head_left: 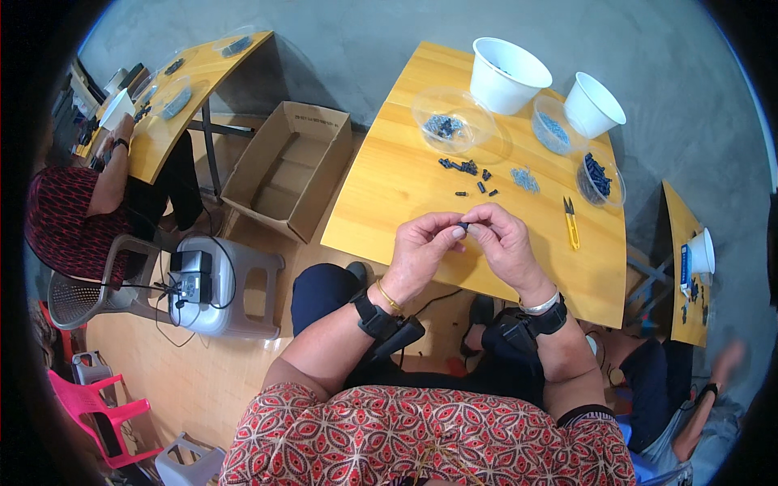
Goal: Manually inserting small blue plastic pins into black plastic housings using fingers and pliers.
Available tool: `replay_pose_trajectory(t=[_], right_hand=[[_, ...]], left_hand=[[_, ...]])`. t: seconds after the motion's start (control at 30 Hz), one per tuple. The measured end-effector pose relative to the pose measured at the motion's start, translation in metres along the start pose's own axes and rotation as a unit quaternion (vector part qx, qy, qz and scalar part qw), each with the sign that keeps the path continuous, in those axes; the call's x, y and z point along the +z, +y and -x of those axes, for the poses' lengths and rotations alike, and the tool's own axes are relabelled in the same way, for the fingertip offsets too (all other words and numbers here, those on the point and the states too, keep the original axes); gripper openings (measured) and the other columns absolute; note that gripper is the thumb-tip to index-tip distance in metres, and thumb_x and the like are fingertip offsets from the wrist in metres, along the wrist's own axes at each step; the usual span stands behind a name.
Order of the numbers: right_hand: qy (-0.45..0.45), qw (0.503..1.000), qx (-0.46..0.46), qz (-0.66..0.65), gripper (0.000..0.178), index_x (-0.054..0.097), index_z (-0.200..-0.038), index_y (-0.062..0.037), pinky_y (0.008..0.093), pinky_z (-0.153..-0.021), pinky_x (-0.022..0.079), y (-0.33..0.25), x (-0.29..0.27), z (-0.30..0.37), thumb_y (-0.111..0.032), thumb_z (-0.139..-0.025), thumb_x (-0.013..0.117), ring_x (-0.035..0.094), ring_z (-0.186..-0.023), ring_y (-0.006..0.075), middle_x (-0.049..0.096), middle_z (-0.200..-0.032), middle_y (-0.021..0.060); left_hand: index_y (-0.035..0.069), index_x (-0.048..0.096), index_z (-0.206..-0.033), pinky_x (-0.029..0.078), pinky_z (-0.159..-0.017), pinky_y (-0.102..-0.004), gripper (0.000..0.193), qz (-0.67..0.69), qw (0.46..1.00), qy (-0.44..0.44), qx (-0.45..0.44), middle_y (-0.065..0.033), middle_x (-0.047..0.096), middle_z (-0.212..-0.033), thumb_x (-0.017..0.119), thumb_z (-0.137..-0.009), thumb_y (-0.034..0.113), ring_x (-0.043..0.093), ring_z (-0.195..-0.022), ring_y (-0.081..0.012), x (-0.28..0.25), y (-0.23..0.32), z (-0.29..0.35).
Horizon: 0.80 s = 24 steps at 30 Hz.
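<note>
Over the near edge of the wooden table (381, 190), my left hand (425, 247) and my right hand (504, 241) meet fingertip to fingertip. Both pinch one small dark part (463, 228), mostly covered by the fingers. Just beyond them lie several loose black parts (463, 167) and a little heap of thin silvery pieces (525, 179). To the right rest yellow-handled thread snips (571, 223). A clear tub (601, 180) at the right edge holds many dark cylindrical parts. Another clear tub (454, 121) contains mixed dark and silvery pieces.
Two white tubs (509, 74) (594, 105) and a clear tub of silvery pieces (553, 125) stand at the back. An open cardboard box (288, 172) sits on the floor left, near a grey stool (223, 283) with a power device. People work at side tables.
</note>
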State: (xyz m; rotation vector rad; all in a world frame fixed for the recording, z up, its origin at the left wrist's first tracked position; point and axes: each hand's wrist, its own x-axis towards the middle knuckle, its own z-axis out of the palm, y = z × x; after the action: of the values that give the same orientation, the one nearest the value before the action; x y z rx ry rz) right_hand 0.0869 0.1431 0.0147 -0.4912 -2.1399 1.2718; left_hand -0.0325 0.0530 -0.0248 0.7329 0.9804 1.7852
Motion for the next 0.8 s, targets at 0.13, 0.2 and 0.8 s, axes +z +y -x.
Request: replay_pose_trajectory(t=[0.13,0.2,0.8], right_hand=[[0.035,0.998,-0.002,-0.045,0.011,0.056,-0.093,-0.0002,0.0225,-0.066,0.046,-0.007,-0.002,0.005,0.001,-0.083,0.053,0.056,-0.074,0.0103,0.058,-0.079,0.0047],[0.057,0.997,0.0,-0.045,0.012,0.056,-0.094,0.0,0.0224,-0.066,0.046,-0.01,-0.003,0.007,0.001,-0.083,0.053,0.056,-0.074,0.0103,0.058,-0.079,0.0045],[0.049,0.973,-0.14,0.18,0.011,0.054,-0.085,-0.0023,0.0333,-0.061,0.045,-0.014,-0.002,0.014,0.001,-0.076,0.058,0.054,-0.071,0.027,0.053,-0.078,0.0115]], left_hand=[[-0.001,0.059,-0.098,0.051,-0.072,-0.0284,0.014,0.095,0.995,-0.037,-0.021,-0.008,0.061,-0.087,0.054,-0.085,0.003,0.059,-0.074,-0.0149,-0.004,-0.005,-0.001],[0.0,0.059,-0.098,0.051,-0.072,-0.0293,0.014,0.15,0.986,-0.059,-0.035,-0.0077,0.061,-0.086,0.054,-0.086,0.004,0.058,-0.075,-0.015,-0.004,-0.005,0.0],[-0.002,0.061,-0.092,0.048,-0.066,-0.0232,0.011,0.056,0.996,-0.066,-0.035,-0.0053,0.061,-0.078,0.054,-0.085,0.003,0.057,-0.069,-0.0106,0.004,0.0,0.005]])
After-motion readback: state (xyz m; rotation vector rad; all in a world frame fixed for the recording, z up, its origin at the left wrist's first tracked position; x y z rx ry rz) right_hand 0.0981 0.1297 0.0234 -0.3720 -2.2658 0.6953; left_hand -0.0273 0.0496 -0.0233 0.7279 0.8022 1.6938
